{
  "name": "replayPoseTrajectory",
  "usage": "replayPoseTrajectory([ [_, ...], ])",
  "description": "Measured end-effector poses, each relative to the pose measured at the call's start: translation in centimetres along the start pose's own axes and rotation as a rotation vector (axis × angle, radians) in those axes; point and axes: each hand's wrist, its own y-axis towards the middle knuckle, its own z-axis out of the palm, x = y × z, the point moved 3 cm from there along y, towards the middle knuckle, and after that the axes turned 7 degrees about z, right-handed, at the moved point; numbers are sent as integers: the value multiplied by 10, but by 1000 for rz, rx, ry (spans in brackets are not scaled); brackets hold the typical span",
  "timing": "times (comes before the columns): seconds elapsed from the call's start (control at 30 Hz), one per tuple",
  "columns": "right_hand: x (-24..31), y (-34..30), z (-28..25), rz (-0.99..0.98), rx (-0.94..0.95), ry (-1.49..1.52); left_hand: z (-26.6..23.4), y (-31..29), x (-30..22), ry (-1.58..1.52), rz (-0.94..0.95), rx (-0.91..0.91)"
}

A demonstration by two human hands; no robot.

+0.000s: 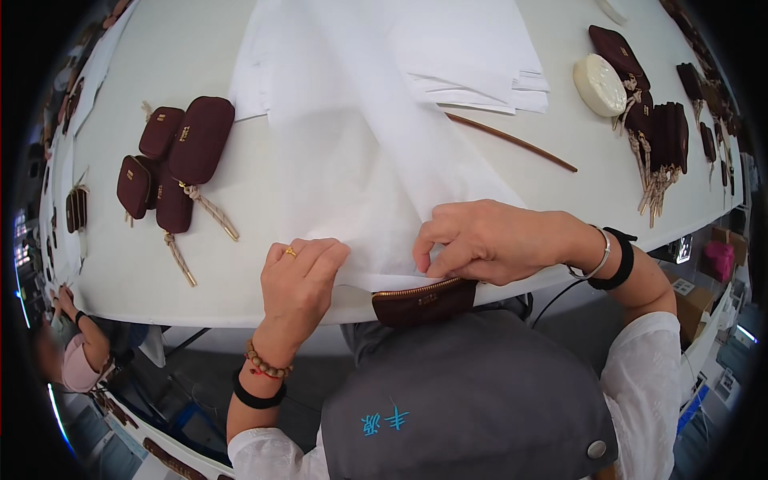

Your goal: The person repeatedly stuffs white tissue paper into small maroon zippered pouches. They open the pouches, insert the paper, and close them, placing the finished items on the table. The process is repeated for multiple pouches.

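A thin sheet of white tissue paper (336,176) stretches across the table in front of me, one side folded over along its length. My left hand (300,276) is closed on the left side of its near end, fingers curled. Thumb and fingers of my right hand (480,240) pinch the near edge further right. Just below that edge, a dark burgundy zip pouch (424,307) with a gold zipper rests at the table's front edge, against my grey apron (472,400). The right hand partly covers the pouch's right end.
Behind the tissue lies a stack of white sheets (480,48). A thin brown stick (520,144) lies to its right. Burgundy pouches with cord tassels sit at left (202,140) and right (670,136), beside a cream tape roll (600,86). Another person's arm (92,340) shows at far left.
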Motion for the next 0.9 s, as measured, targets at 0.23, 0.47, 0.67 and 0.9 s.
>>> replayPoseTrajectory([
  [0.23, -9, -11, 3, 96, 59, 81, -11, 15, -26, -288, 4, 41],
  [0.47, 2, -9, 6, 51, 168, -17, 5, -3, -5, -457, 87, -202],
  [0.67, -2, -11, 21, 24, 38, -148, 12, 0, -19, -911, -355, 399],
  [0.9, 5, -48, -1, 389, -80, -327, 36, -12, -21, -1199, -365, 299],
])
